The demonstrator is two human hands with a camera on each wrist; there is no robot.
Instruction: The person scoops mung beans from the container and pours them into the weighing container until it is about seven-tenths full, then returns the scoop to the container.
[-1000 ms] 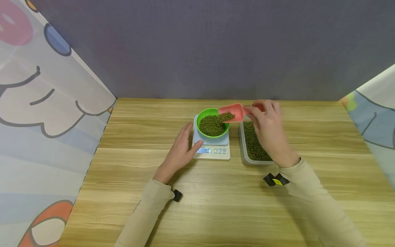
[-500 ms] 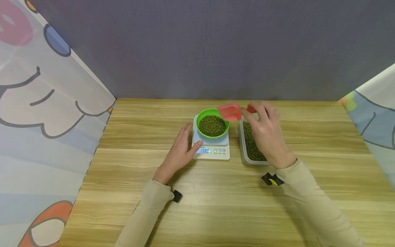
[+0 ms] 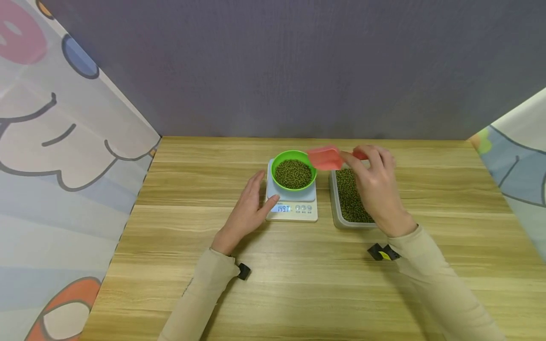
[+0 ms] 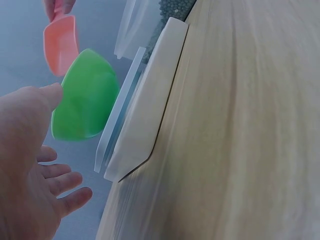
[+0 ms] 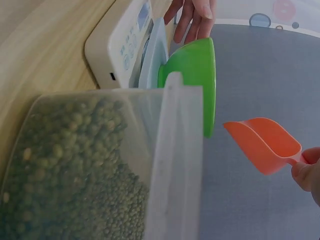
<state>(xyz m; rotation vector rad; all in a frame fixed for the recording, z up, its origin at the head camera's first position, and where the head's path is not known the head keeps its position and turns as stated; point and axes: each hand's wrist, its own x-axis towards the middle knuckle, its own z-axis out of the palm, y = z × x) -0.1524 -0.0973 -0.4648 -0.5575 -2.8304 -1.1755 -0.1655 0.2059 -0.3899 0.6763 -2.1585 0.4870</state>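
My right hand (image 3: 375, 187) pinches the handle of a pinkish-red scoop (image 3: 325, 158), which hangs above the right rim of a green bowl (image 3: 294, 152). No beans show in the scoop. Small green beans (image 3: 293, 174) lie in the bowl, which stands on a white kitchen scale (image 3: 294, 215); its display seems to read 149.7. At the scale's left side is my left hand (image 3: 247, 210), fingers spread and holding nothing. Whether it touches the scale is unclear. A clear plastic box (image 5: 175, 165) of the same beans stands right of the scale, partly hidden beneath my right hand.
The wooden table (image 3: 298, 274) meets a grey upright panel (image 3: 298, 71) behind the scale. Printed cartoon panels stand at left and right. A black wrist device (image 3: 384, 252) sits below my right sleeve, and another (image 3: 244, 271) by my left.
The beans in the scoop have gone into the bowl, and the display has risen from 138.0. My right hand went slightly left, then back right with the scoop. My left hand has stayed put.
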